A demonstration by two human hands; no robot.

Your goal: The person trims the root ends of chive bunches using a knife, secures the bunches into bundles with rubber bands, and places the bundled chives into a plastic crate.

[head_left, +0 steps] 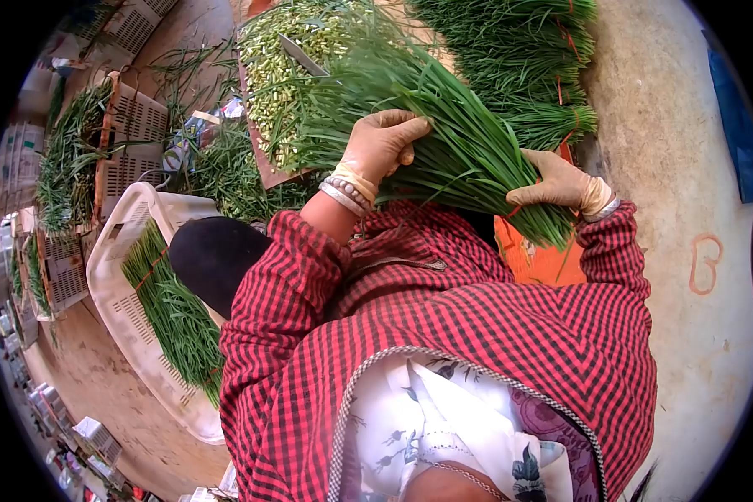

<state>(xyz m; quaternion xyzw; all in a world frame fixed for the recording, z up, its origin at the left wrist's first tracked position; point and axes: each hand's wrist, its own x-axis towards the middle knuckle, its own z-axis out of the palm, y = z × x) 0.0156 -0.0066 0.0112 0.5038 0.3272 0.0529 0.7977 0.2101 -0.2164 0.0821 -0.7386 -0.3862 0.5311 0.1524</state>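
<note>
A big bunch of garlic chives (460,125) lies aslant across my front, its leaf tips spread to the upper left. My right hand (554,181), in a thin glove, is wrapped around its lower end, near a red band (512,212). My left hand (381,144), gloved and with bracelets at the wrist, is over the leaves with thumb and forefinger pinched together; what is between them is hidden. Beyond the leaves, a knife (301,56) rests on a board (269,174) covered with short cut pieces of stem (278,92).
Banded bunches of chives (537,75) are stacked at the upper right. To my left a white basket (113,263) holds more chives (176,309). Loose leaves (226,167) are heaped beside the board. Several crates (134,125) stand further left, and a wall (661,151) rises at right.
</note>
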